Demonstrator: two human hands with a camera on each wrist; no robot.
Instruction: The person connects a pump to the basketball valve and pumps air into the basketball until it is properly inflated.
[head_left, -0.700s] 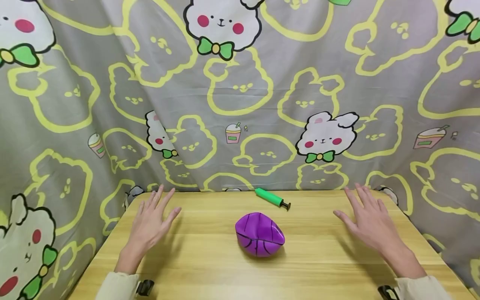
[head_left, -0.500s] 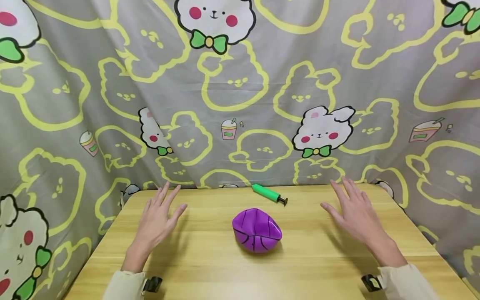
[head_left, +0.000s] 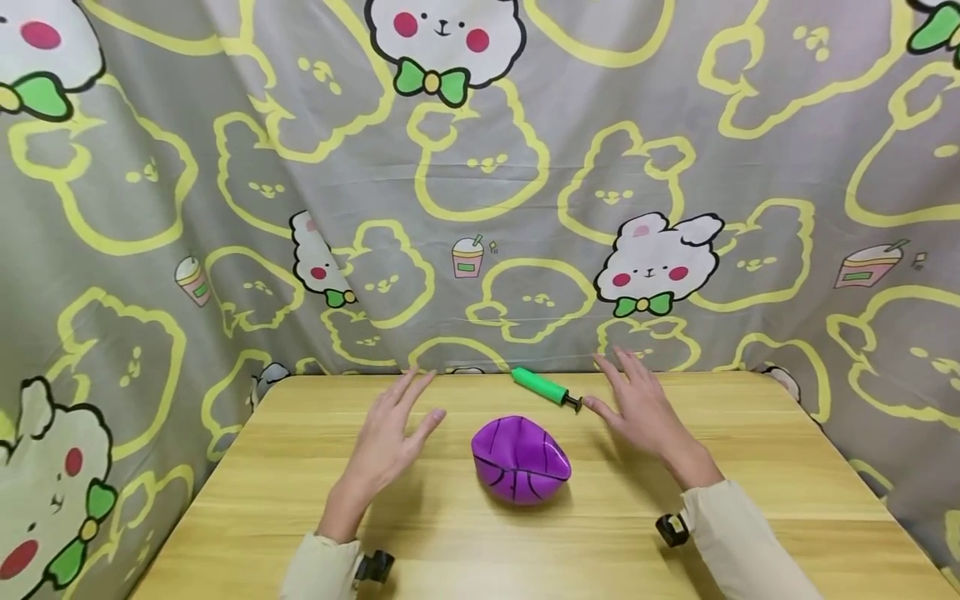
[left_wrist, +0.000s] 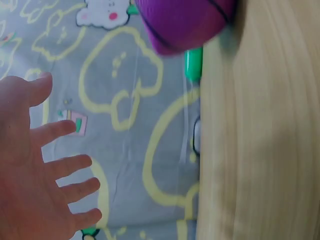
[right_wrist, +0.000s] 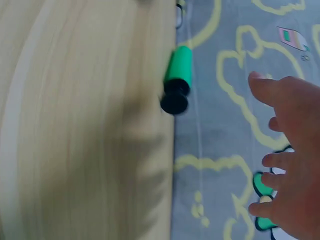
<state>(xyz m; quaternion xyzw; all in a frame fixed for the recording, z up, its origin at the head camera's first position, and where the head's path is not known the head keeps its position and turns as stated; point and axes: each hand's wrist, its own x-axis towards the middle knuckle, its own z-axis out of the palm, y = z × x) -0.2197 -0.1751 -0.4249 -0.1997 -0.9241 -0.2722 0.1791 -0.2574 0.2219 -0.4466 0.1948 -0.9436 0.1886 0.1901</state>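
A purple, partly deflated ball [head_left: 521,460] with black lines sits on the wooden table, its top dented in. Behind it lies a green hand pump [head_left: 540,386] with a black handle. My left hand [head_left: 390,437] hovers left of the ball, fingers spread and holding nothing. On the other side, my right hand [head_left: 637,408] is raised with fingers apart, its thumb close to the pump handle in the head view. The left wrist view shows part of the ball [left_wrist: 187,22] beyond the left hand [left_wrist: 45,165]. In the right wrist view, the pump [right_wrist: 178,75] appears beside the right hand [right_wrist: 295,155].
The light wooden table [head_left: 247,500] reaches back to a grey curtain [head_left: 525,183] printed with rabbits and yellow outlines. This cloth also hangs along both sides. Each wrist carries a black strap mount [head_left: 373,567] over a cream sleeve [head_left: 322,571].
Both hands have moved inward from the table's sides toward the ball, still spread. The ball and pump stay in place; the head view has shifted slightly.
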